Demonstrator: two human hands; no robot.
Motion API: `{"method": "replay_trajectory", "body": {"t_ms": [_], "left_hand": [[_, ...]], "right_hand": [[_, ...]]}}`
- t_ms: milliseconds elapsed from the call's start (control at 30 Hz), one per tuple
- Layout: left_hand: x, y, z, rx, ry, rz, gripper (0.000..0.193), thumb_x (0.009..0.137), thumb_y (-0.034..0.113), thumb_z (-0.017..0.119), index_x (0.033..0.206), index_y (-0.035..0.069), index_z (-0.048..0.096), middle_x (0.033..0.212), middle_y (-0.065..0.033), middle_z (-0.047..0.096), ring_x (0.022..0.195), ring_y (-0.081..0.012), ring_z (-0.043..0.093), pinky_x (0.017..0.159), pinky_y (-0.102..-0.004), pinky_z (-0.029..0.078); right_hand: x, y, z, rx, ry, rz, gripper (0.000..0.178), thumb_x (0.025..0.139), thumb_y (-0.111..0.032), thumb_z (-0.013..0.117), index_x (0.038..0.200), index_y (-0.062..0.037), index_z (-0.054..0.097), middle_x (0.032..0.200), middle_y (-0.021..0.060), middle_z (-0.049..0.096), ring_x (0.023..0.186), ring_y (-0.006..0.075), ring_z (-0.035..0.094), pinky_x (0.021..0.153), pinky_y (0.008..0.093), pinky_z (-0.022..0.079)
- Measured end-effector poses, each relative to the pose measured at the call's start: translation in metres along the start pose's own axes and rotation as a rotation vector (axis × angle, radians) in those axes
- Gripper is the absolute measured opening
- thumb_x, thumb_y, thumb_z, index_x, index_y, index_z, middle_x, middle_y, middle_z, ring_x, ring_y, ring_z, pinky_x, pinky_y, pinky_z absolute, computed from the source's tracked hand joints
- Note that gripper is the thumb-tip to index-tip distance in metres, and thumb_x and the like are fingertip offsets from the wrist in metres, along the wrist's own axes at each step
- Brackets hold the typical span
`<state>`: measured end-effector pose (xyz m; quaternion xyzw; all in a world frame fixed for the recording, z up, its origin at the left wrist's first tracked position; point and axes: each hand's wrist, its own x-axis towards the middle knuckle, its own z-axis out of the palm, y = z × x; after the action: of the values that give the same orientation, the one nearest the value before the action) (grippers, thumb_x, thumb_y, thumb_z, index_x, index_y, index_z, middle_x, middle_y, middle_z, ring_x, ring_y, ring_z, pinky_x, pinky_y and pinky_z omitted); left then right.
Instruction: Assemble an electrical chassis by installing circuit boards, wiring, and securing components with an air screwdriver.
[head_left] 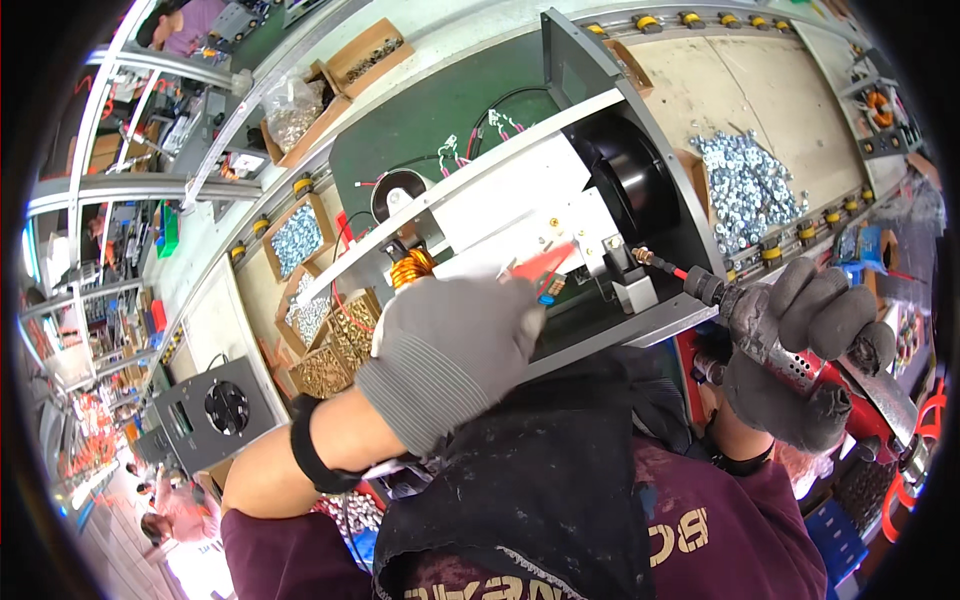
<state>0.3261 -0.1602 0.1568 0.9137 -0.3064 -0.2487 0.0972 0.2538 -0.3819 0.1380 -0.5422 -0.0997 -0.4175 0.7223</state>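
An open metal machine housing [640, 345] lies across the bench in front of me, with white panels inside. A black round fan duct [628, 175] sits in its right end, a copper-wound coil [410, 266] toward the left. My left hand [460, 345], in a grey glove, is over its near edge, fingers curled in. A blurred red piece [545, 262] shows at its fingertips; what they hold is unclear. My gloved right hand [800, 350] grips a red and black power screwdriver [765, 335]. The bit points left into the housing, a small brass-coloured fastener [643, 256] at its tip.
Loose silvery fasteners [748, 185] are heaped beyond the housing at right. Cardboard boxes of small hardware [298, 240] stand to the left, near a dark panel with a fan [215, 412]. Red-handled scissors [930, 410] are at far right. A wire loops behind the housing.
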Motion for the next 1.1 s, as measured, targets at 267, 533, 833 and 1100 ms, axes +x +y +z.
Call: {"method": "replay_trajectory", "body": {"t_ms": [267, 533, 833, 1100], "left_hand": [[0.017, 0.025, 0.032, 0.051, -0.565, -0.468, 0.027, 0.081, 0.018, 0.051, 0.093, -0.003, 0.062, 0.084, -0.0202, 0.066, 0.084, -0.0324, 0.065, 0.073, -0.0424, 0.05], [0.034, 0.023, 0.059, -0.378, -0.315, -0.791, 0.035, 0.082, 0.037, 0.058, 0.099, 0.008, 0.066, 0.078, -0.0134, 0.066, 0.074, -0.0272, 0.063, 0.071, -0.0367, 0.048], [0.019, 0.031, 0.054, -0.178, 0.335, -0.596, 0.018, 0.083, 0.022, 0.059, 0.082, 0.005, 0.061, 0.06, -0.0086, 0.057, 0.058, -0.0198, 0.058, 0.054, -0.033, 0.043], [0.015, -0.007, 0.06, -0.741, 0.232, -0.468, 0.022, 0.085, 0.019, 0.06, 0.077, -0.001, 0.056, 0.061, 0.0002, 0.047, 0.059, -0.0073, 0.04, 0.053, -0.0257, 0.036]], "right_hand": [[0.04, 0.003, -0.041, 0.244, -0.298, 0.074, 0.023, 0.077, -0.029, 0.064, 0.087, -0.0179, 0.046, 0.067, -0.0025, 0.038, 0.049, 0.0103, 0.037, 0.049, 0.0251, 0.033], [0.057, 0.015, -0.073, 0.373, -0.259, 0.238, 0.032, 0.079, -0.032, 0.068, 0.083, -0.0162, 0.041, 0.076, 0.0033, 0.047, 0.059, 0.0173, 0.049, 0.056, 0.032, 0.046], [0.057, 0.029, -0.053, 0.387, -0.251, 0.242, 0.026, 0.079, -0.028, 0.064, 0.094, -0.0197, 0.044, 0.074, 0.0016, 0.039, 0.064, 0.015, 0.041, 0.057, 0.0293, 0.037], [0.021, 0.063, 0.001, 0.511, -0.138, 0.512, 0.029, 0.078, -0.026, 0.065, 0.101, -0.0141, 0.052, 0.071, 0.0027, 0.04, 0.063, 0.0166, 0.04, 0.06, 0.0316, 0.039]]}}
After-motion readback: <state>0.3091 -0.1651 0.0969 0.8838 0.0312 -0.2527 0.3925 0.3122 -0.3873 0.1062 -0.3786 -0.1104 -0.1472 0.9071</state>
